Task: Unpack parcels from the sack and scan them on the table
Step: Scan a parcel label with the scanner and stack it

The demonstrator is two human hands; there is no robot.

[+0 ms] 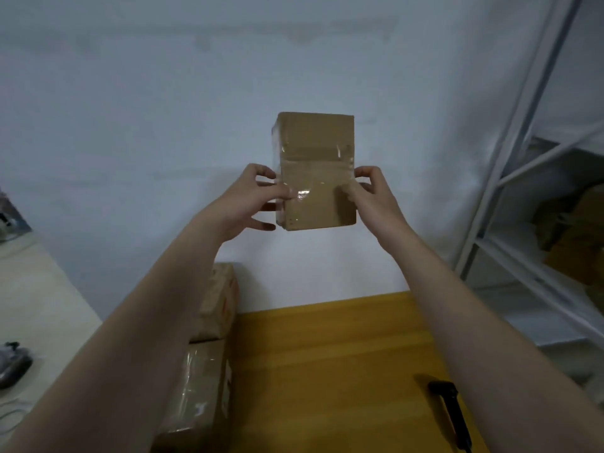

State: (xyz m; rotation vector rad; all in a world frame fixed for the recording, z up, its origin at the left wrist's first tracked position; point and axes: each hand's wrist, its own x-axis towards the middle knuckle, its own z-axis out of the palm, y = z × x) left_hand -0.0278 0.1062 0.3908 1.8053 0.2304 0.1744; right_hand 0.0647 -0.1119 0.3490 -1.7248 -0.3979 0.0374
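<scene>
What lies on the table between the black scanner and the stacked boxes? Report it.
Nothing: in the head view the yellow table is bare between the scanner and the stacked boxes.

A parcel-handling storeroom: taped cardboard parcels (212,308) stacked beside a yellow wooden table (327,361), a black handheld scanner (451,407) lying on it, and white metal shelving (519,132) holding more brown packages (575,230)

the far side of the parcel (317,142) is hidden. the left forearm (157,322) covers part of two taped boxes (206,380), the right forearm (490,338) part of the scanner (452,413). a dark thing (14,367) at the left edge is cut off; the shelf goods (575,230) are blurred.
</scene>
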